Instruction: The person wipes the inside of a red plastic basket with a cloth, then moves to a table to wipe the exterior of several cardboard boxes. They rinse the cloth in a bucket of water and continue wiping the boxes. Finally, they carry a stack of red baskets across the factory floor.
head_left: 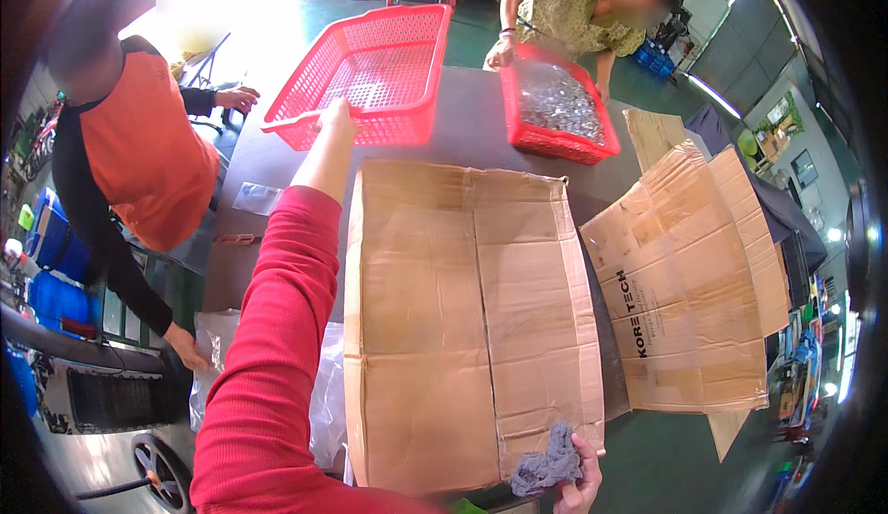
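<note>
My left hand is closed over the near rim of a red perforated plastic basket, which tilts at the far side of the table and shows nothing inside. My red-sleeved left arm reaches across the table toward it. In my right hand, low at the near edge, is a crumpled grey rag, pinched by the fingers. The rag lies against the near right corner of an unfolded cardboard sheet with a crease down its middle.
A co-worker in a patterned shirt grips a red basket of small shiny pieces. At left, a person in orange and black touches a clear plastic bag. Another flattened carton lies right. A small clear bag rests on the dark table.
</note>
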Demonstrator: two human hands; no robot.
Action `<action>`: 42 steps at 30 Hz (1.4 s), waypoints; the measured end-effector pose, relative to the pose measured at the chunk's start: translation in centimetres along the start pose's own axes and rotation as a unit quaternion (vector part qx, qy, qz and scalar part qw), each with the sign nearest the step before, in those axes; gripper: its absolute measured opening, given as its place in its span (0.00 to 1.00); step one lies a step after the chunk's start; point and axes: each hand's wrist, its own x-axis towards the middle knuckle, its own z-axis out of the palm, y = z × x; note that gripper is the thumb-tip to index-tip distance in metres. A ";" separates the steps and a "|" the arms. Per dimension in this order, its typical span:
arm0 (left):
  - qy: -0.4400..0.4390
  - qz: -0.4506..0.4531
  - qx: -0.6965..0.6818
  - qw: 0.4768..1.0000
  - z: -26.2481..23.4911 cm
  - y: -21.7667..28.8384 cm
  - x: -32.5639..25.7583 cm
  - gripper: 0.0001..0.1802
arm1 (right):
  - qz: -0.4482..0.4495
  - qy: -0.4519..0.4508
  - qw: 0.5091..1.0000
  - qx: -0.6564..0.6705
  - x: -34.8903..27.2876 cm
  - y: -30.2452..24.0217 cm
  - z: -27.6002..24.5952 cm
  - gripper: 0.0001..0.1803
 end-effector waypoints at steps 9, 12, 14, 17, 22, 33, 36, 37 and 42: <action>-0.078 0.208 0.498 0.838 -3.7 -6.1 8.1 0.11 | 0.060 -0.003 0.998 0.005 0.7 -0.5 1.5 0.35; -0.078 0.017 0.088 0.993 -3.8 -5.3 2.6 0.18 | 0.043 -0.008 0.999 0.006 0.8 -0.7 2.1 0.33; -0.066 0.000 0.069 0.995 -4.4 -5.1 -0.2 0.21 | 0.016 -0.007 1.000 0.020 0.6 -0.5 2.7 0.29; -0.044 -0.037 0.025 0.998 -6.2 -5.3 -2.5 0.27 | 0.036 0.040 0.994 0.090 0.2 -0.1 3.0 0.32; -0.203 0.027 0.204 0.957 -11.2 -4.5 -8.9 0.27 | -0.053 0.043 0.959 0.273 -0.2 -0.7 1.9 0.23; -0.340 0.338 0.398 0.782 -20.9 -4.1 -31.6 0.27 | -0.167 0.160 0.955 0.187 -6.4 -7.0 -1.6 0.16; -0.412 0.425 0.379 0.711 -20.7 -5.2 -35.6 0.26 | -0.157 0.154 0.952 0.211 -8.4 -7.7 -4.9 0.17; -0.408 0.446 0.401 0.688 -20.3 -5.5 -37.3 0.26 | -0.155 0.117 0.946 0.261 -8.9 -7.6 -6.3 0.17; -0.472 0.527 0.387 0.592 -14.1 -12.0 -48.2 0.24 | -0.014 0.243 0.942 0.232 -10.7 -4.6 -15.6 0.15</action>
